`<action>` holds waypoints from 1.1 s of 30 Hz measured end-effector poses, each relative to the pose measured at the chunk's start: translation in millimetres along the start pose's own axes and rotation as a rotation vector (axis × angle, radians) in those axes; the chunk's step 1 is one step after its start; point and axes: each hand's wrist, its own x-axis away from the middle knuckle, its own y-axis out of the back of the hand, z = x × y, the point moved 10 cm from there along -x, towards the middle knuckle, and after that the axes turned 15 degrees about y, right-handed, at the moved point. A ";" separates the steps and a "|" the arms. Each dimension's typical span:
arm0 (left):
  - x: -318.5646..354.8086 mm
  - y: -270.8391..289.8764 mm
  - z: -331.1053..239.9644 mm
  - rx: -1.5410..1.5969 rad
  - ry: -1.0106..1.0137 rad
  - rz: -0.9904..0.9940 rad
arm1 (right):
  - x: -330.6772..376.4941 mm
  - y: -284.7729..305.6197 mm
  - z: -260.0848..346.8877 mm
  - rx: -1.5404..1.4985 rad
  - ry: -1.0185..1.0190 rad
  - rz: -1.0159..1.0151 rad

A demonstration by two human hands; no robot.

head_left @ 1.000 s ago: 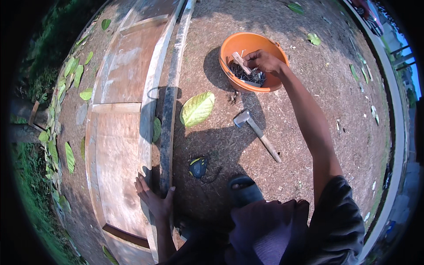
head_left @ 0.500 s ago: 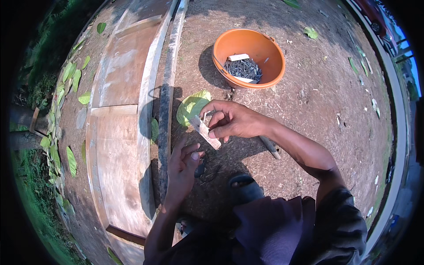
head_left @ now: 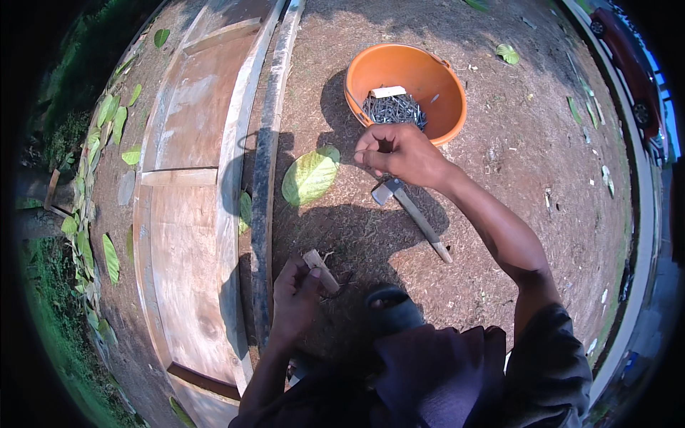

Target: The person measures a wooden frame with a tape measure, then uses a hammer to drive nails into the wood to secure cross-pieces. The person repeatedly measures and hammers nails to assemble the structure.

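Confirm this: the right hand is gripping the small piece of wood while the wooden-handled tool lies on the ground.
The hand is wrong: the head view shows the left hand gripping the small piece of wood, while the wooden-handled tool lies on the ground.

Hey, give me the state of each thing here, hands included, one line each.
Left hand: closed on the small wood piece
Right hand: fingers curled; whether it holds anything is unclear
Orange bucket: upright, open, nails inside
Wooden-handled tool: lying on the ground
Large leaf: lying partly sunlit
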 end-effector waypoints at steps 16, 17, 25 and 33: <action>80.6 83.7 110.3 -0.032 0.120 -0.232 | -81.2 144.6 -234.9 0.494 -0.130 -0.013; 95.9 91.0 130.9 0.009 0.153 -0.283 | -102.5 116.1 -237.9 0.521 -0.103 0.063; 118.2 127.7 167.2 0.382 0.048 -0.466 | -94.9 145.7 -127.4 1.071 0.289 -0.232; 171.4 232.8 192.5 0.612 0.076 -0.802 | -68.2 -2.0 33.1 0.291 0.415 -0.333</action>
